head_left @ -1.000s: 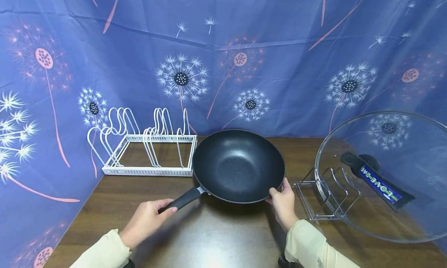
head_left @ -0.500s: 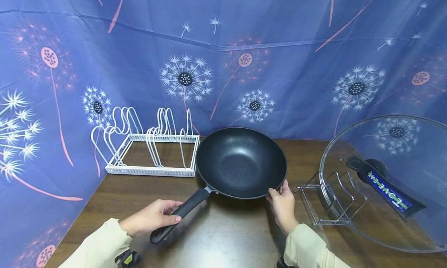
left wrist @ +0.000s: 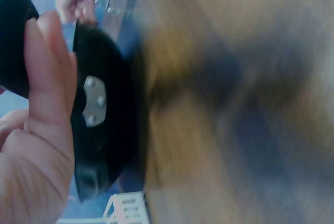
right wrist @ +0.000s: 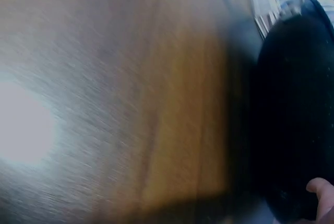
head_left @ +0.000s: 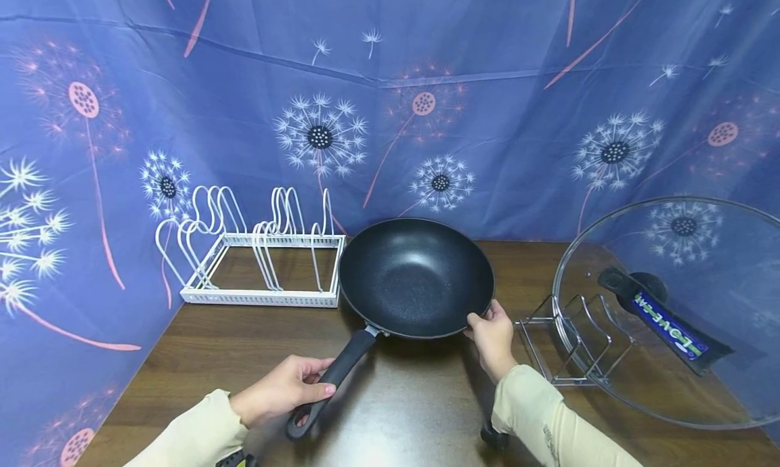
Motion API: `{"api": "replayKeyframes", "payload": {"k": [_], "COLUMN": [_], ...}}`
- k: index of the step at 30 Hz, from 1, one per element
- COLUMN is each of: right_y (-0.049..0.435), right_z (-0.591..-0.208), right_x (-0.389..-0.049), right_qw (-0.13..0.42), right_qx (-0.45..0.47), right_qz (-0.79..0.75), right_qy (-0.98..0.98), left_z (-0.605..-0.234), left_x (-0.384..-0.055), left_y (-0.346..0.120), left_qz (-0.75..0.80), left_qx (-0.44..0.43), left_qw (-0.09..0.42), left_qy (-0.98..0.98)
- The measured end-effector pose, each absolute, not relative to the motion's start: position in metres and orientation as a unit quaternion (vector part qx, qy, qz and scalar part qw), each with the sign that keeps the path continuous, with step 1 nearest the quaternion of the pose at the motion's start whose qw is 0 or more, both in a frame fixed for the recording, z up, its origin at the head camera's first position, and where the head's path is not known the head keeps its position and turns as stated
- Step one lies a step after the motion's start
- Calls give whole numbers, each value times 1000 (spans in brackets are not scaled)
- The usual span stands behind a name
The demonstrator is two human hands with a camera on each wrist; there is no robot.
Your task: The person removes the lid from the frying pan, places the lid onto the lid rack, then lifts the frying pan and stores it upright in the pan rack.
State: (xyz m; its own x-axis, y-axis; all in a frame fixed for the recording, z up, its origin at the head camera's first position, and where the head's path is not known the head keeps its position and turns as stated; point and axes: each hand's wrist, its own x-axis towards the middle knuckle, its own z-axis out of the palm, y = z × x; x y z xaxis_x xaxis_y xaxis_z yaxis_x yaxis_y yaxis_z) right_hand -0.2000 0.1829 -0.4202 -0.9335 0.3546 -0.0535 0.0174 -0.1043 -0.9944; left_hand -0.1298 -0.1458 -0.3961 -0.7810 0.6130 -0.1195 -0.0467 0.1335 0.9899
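The long black handle (head_left: 346,360) of a deep, wok-like pan (head_left: 417,277) is pinched by the left hand (head_left: 291,387), with the thumb laid over the top and the fingers (head_left: 318,365) brought in from the far side. The gap between thumb and fingers is taken up by the handle alone, and its looped end is left projecting below the grip. At the pan's near right edge, the rim is gripped by the right hand (head_left: 492,338): the thumb is set over the rim, and the fingers are tucked around the outside, partly hidden.

The pan is held near the middle of the wooden surface (head_left: 396,413), with its dark, smooth inside turned toward the head camera and a soft sheen shown on its bottom. The handle is joined by a riveted metal bracket (left wrist: 95,101), seen in the left wrist view. Whether the base is touching the surface cannot be told.

Just beside the pan's left edge, a white rack (head_left: 258,298) with looped dividers is placed; contact cannot be made out. To the right, a large glass lid (head_left: 682,277) is stood on edge in a chrome wire rack (head_left: 536,353), its black grip marked by a blue label (head_left: 669,325).
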Motion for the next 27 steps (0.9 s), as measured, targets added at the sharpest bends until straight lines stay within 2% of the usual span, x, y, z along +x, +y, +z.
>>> {"api": "replayKeyframes", "payload": {"k": [5, 8, 13, 16, 20, 27], "right_y": [189, 190, 189, 189, 182, 150], "right_z": [-421, -420, -419, -417, -413, -403], "right_x": [-207, -205, -205, -206, -193, -143], "right_qw": [115, 96, 77, 62, 5, -97], "right_qx": [-153, -148, -115, -104, -94, -55], "right_qz": [734, 710, 621, 625, 674, 728], "right_qy": [-651, -682, -771, -771, -733, -677], "left_z": [-401, -404, -407, -411, -414, -413], "left_x": [-125, -123, -119, -113, -102, -93], "left_y": [-132, -128, -121, -110, -90, -67], "left_qz": [661, 668, 684, 694, 706, 713], "left_qx": [189, 178, 152, 138, 120, 94], "left_qw": [282, 289, 282, 268, 250, 232], "left_qy": [669, 663, 655, 653, 652, 656]}}
